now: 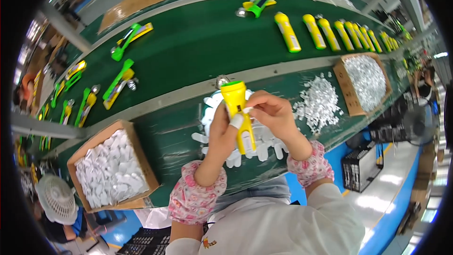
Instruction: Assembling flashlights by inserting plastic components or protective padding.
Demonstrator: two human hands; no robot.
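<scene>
My left hand [220, 131] is wrapped around a yellow flashlight [234, 97] with a green rim, its wide head tilted up and away from me. A white covering [237, 121] sits on the left thumb. Closed in a pinch, my right hand [273, 114] holds a small white plastic piece [247, 110] against the flashlight's side, beside a dark slot. Exactly how the piece meets the slot is too small to tell. Beneath the hands, flat white plastic strips [234, 159] lie spread over the bench. A shiny round reflector [222, 81] shows just behind the flashlight head.
A cardboard box [145, 166] of white strips stands at left. At right are a heap of small white pieces [318, 104] and another box [348, 89] filled with them. Beyond the metal rail, the green conveyor belt [188, 42] carries yellow flashlights [288, 33] and opened green-and-yellow ones [120, 82].
</scene>
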